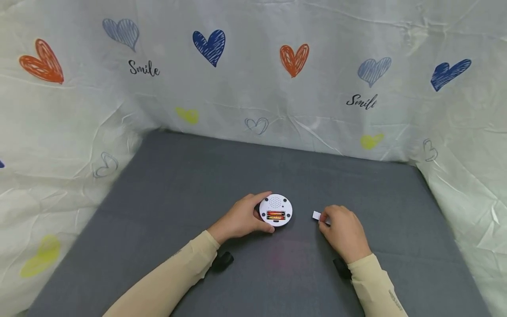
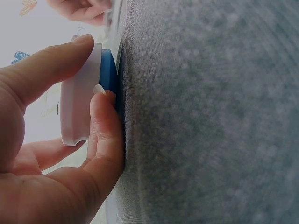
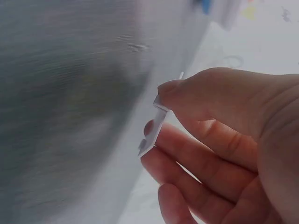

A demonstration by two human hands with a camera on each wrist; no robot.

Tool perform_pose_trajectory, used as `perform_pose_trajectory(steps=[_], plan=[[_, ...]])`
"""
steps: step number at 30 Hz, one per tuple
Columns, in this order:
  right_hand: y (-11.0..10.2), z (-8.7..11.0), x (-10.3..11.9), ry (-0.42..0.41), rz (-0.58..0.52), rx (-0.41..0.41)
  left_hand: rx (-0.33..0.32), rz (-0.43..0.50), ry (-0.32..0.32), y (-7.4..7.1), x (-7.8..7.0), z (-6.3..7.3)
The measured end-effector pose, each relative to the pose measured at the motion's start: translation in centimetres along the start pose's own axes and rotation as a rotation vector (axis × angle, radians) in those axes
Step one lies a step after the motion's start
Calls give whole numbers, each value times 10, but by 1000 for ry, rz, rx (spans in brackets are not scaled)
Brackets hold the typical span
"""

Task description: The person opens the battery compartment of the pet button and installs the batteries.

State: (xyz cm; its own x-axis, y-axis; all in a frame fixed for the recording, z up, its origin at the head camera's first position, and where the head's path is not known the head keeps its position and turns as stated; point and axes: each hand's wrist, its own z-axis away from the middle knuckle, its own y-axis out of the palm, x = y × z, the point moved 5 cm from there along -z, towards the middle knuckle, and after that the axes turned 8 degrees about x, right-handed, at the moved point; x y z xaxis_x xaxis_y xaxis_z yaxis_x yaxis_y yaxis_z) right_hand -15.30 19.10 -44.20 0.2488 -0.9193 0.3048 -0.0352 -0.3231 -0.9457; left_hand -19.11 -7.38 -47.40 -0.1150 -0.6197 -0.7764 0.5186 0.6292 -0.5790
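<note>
- Currently, the left hand is gripping the edge of a round white plastic device with a blue underside, thumb and fingers clamped around it from nine o'clock.
- Two red-orange cylindrical batteries are sitting in its upturned side, towards six o'clock.
- At the device's three o'clock, well apart, the right hand is pinching a thin white plastic piece.
- Dark grey fabric is spreading beneath; at twelve o'clock a white heart-printed curtain is hanging.

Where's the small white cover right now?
In the head view, the small white cover is pinched in the right hand, to the right of the round white device held by the left hand.
</note>
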Motion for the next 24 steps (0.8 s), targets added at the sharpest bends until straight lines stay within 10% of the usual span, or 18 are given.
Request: perform_pose_trajectory(steps=[24], plan=[[0,-21,87,-392,-21,-44,7,-28,9,-2,-1,1]])
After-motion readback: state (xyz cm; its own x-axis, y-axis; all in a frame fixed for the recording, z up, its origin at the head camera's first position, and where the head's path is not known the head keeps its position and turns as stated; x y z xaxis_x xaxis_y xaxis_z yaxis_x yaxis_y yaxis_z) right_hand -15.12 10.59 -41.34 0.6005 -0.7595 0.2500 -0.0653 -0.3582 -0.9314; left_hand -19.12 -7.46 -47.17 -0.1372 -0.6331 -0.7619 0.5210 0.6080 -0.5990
